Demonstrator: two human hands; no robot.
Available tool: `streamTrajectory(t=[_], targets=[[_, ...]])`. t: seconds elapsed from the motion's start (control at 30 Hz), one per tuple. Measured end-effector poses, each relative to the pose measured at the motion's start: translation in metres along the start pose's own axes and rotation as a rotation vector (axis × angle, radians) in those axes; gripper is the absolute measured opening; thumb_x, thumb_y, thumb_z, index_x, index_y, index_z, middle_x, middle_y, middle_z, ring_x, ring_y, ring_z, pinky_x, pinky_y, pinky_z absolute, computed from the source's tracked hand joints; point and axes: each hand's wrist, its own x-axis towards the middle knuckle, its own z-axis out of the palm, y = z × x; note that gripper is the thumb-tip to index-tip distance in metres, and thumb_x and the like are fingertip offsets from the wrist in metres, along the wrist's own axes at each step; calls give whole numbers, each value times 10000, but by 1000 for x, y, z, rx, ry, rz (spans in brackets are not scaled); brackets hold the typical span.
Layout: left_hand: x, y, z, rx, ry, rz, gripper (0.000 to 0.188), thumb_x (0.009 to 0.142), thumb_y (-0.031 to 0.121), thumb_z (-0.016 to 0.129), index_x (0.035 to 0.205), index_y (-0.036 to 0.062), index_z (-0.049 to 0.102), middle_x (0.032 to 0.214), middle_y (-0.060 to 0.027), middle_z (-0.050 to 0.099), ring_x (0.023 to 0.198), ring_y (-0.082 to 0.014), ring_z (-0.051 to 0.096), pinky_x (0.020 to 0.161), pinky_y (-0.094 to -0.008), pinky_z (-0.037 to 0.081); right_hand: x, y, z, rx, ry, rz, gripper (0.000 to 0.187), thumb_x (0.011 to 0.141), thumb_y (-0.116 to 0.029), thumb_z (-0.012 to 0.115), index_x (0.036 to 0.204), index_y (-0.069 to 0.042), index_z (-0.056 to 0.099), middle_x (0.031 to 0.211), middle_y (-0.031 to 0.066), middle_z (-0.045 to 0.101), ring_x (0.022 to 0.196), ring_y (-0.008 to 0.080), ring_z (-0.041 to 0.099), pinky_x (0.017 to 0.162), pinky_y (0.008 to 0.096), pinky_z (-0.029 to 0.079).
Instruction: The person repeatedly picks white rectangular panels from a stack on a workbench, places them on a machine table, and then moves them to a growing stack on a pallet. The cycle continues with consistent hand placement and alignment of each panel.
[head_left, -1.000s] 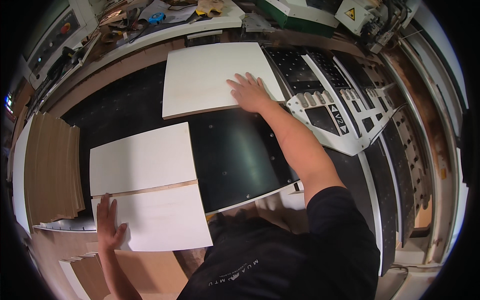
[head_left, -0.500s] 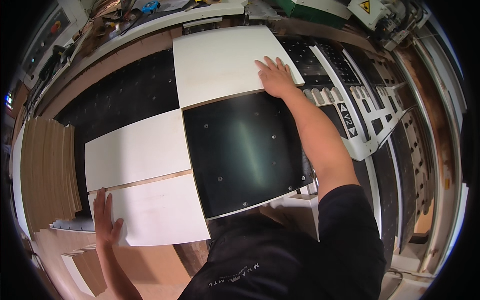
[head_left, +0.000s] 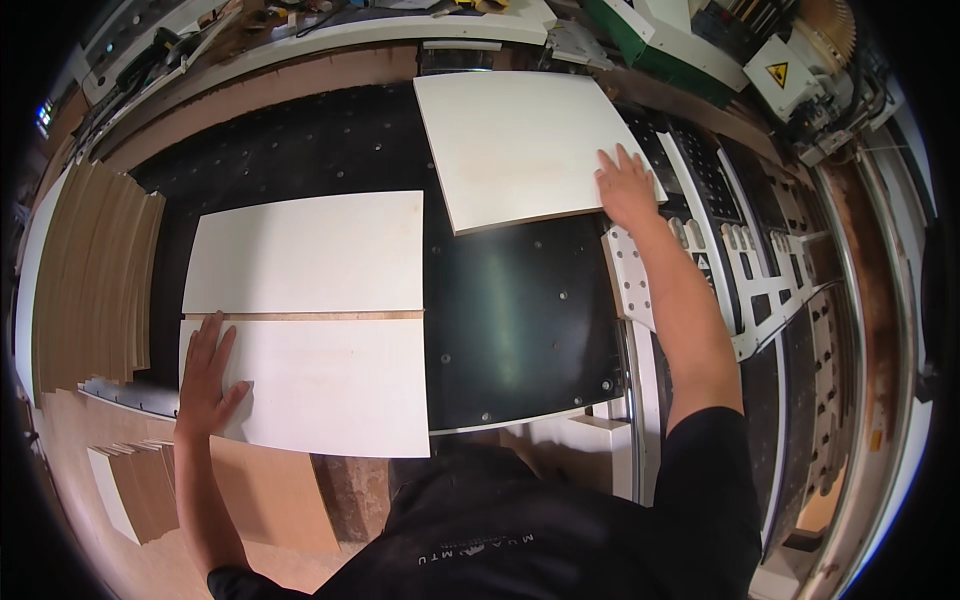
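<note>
Two white rectangular panels lie side by side on the black machine bed, with a narrow strip between their long edges. My left hand (head_left: 208,378) lies flat at the left end of the near panel (head_left: 335,385), fingertips reaching the strip beside the middle panel (head_left: 310,255). Farther off to the right is a third white panel (head_left: 525,145), set apart from the other two and slightly turned. My right hand (head_left: 630,188) rests palm down on its right-hand corner, fingers outstretched. Neither hand grasps anything; both press on the panels' top faces.
The black bed (head_left: 510,320) has small screws across it. A stack of boards (head_left: 95,280) stands on edge at the left, with a smaller stack (head_left: 140,490) below it. White slotted machine arms and rails (head_left: 740,290) run along the right. Machine head (head_left: 790,85) at far right.
The far panel has slid right under my right hand, opening a gap from the middle panel's corner. My left hand stays on the near panel. The whole view has turned slightly.
</note>
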Motion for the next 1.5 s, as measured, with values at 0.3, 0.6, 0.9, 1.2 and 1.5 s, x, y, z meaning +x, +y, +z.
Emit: streamTrajectory(t=[0.3, 0.6, 0.9, 1.2, 1.5], targets=[[6, 5, 1, 46, -21, -9, 743, 982, 616, 350, 1524, 107, 350, 1614, -160, 247, 1504, -338, 201, 1206, -519, 144, -25, -145, -2, 209, 21, -593, 710, 920, -625, 505, 1511, -250, 388, 1592, 101, 296, 1482, 372, 209, 1201, 555, 164], [5, 6, -1, 15, -15, -34, 738, 983, 595, 388, 1516, 84, 361, 1612, -165, 250, 1503, -340, 202, 1200, -521, 149, -24, -155, -4, 142, -14, -482, 676, 944, -617, 472, 1524, -286, 363, 1617, 97, 247, 1478, 433, 176, 1180, 618, 141], [2, 3, -1, -3, 1, -7, 732, 976, 572, 430, 1508, 73, 369, 1602, -182, 266, 1497, -363, 211, 1193, -545, 149, -37, -167, -6, 53, -55, -327, 711, 967, -609, 431, 1547, -217, 312, 1614, 145, 225, 1462, 485, 163, 1156, 662, 131], [1, -2, 0, -4, 12, 12, 719, 965, 555, 463, 1493, 71, 395, 1603, -177, 261, 1493, -367, 210, 1195, -544, 152, -47, -188, -2, 22, 59, -190, 786, 937, -687, 402, 1533, -178, 352, 1591, 207, 236, 1430, 507, 193, 1118, 661, 168], [-3, -8, 5, 4, 20, 16, 737, 965, 564, 463, 1496, 59, 385, 1597, -176, 272, 1490, -362, 219, 1204, -518, 150, -41, -177, 1, 28, 27, -148, 758, 922, -676, 464, 1519, -220, 370, 1583, 209, 262, 1429, 510, 210, 1137, 661, 158]])
